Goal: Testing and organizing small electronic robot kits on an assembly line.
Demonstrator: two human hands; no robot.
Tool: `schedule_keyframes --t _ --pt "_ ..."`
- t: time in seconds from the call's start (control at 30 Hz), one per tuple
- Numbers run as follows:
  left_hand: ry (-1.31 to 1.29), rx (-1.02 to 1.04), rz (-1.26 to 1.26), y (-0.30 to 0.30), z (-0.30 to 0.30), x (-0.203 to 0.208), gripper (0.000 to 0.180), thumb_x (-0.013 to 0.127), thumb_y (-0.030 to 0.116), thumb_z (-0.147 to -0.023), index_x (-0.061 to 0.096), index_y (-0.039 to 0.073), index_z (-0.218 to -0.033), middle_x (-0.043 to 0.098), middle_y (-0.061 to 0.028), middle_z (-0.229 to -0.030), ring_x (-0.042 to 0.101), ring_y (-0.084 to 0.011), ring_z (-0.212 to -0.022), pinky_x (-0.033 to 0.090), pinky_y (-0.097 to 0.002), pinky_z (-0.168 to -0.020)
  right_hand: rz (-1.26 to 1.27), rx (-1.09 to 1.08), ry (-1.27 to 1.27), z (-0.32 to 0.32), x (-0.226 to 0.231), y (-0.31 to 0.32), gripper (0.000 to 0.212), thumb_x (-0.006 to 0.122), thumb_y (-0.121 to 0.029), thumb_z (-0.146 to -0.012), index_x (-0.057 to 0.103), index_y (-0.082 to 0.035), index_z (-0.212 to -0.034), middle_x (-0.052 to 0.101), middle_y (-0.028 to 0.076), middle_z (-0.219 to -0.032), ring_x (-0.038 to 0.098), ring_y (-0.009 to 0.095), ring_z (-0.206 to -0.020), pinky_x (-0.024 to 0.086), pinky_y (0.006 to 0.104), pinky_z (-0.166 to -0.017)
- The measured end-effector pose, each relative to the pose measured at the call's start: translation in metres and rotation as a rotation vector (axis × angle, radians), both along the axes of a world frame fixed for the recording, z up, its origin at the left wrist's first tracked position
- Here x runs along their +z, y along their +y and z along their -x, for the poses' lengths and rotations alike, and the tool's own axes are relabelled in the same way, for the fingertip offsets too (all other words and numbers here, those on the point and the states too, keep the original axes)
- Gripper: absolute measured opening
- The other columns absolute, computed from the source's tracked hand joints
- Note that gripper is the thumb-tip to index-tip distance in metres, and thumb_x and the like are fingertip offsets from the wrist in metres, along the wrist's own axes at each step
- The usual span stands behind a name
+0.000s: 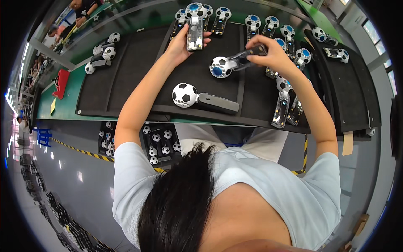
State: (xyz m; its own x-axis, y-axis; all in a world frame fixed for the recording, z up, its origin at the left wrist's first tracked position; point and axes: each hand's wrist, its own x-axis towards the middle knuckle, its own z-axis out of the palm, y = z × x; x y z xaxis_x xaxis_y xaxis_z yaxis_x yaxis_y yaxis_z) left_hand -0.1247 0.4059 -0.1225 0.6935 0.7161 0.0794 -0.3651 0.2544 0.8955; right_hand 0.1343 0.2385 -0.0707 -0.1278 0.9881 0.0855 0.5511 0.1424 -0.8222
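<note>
My left hand [179, 47] is closed around the rectangular body of a soccer-ball device [195, 35]. It stands nearly upright, its ball head with a blue disc at the far end. My right hand [270, 53] pinches the dark, see-through body of a second soccer-ball device [221, 67]. That ball points left, its blue disc showing, and the body looks slightly blurred. Nearer to me, a third device [184, 95] with a closed grey body [218, 103] lies on the black tray [138, 84], touched by neither hand.
Several similar devices [280, 107] lie along the right side, under and beside my right forearm. More sit in the far row [221, 20] and at the left [109, 53]. A red object [61, 84] rests on the green bench. Below the bench edge are trays of balls [156, 137].
</note>
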Motion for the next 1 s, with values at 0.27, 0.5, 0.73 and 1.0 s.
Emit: schedule_keyframes --t 0.27,0.5,0.73,1.0 --pt "0.053 -0.216 -0.028 -0.016 -0.007 -0.015 0.035 0.049 0.014 -0.093 0.049 -0.003 -0.123 0.057 -0.0172 -0.126 0.058 -0.0262 -0.114 0.047 -0.0378 -0.098 0.5 0.153 0.061 -0.012 -0.014 -0.022 0.027 0.064 -0.021 -0.085 0.06 0.002 -0.099 0.065 0.01 -0.085 0.063 0.013 -0.069 0.05 0.0246 -0.06" --pt "0.125 -0.192 -0.141 -0.026 -0.008 0.002 0.043 0.049 0.022 -0.096 0.042 0.0 -0.132 0.049 -0.0141 -0.136 0.054 -0.0262 -0.119 0.051 -0.0393 -0.091 0.332 0.044 0.822 -0.013 -0.027 -0.01 0.031 0.052 -0.025 -0.093 0.057 0.001 -0.109 0.067 0.014 -0.098 0.066 0.017 -0.085 0.053 0.0309 -0.076" --pt "0.174 -0.266 -0.225 -0.055 -0.045 0.052 0.039 0.051 0.023 -0.095 0.043 0.003 -0.128 0.056 -0.0137 -0.127 0.064 -0.0267 -0.105 0.057 -0.0397 -0.075 0.158 0.182 0.902 -0.012 -0.018 -0.002 0.042 0.053 -0.016 -0.093 0.042 0.001 -0.129 0.058 0.017 -0.123 0.061 0.023 -0.108 0.053 0.0406 -0.091" --pt "0.14 -0.228 -0.304 -0.063 -0.057 0.029 0.043 0.05 0.018 -0.096 0.031 0.007 -0.132 0.052 -0.0158 -0.128 0.062 -0.0255 -0.105 0.059 -0.0406 -0.073 0.037 0.128 0.893 -0.011 -0.033 -0.007 0.046 0.054 -0.011 -0.092 0.034 -0.001 -0.132 0.056 0.019 -0.122 0.059 0.029 -0.113 0.05 0.0381 -0.093"
